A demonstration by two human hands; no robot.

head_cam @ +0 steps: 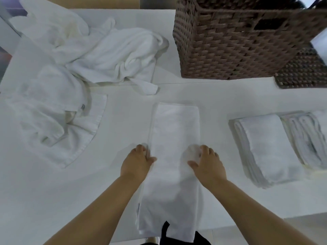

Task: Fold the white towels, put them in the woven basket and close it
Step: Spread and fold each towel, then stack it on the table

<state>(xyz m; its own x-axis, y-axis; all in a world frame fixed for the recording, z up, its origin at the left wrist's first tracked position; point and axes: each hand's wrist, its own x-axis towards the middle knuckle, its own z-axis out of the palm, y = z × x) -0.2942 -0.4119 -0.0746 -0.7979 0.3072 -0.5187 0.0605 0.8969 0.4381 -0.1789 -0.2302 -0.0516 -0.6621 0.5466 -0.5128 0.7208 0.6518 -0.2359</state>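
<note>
Folding in hand: long towel strip (174, 156) on bench (115, 121), centre to 6 o'clock, basket (235, 43) at 1 o'clock. Left hand (137, 160), right hand (206, 164) pinching opposite edges; advised lifting evenly, matching corners, smoothing crease.

Head camera, one wide view, looking down and forward.

I see from above the flat white surface (221, 96), close enough that both forearms fill the lower frame; the brown woven basket (235, 50) sits at the far top edge, bent by the wide lens. No second view shares this.
</note>
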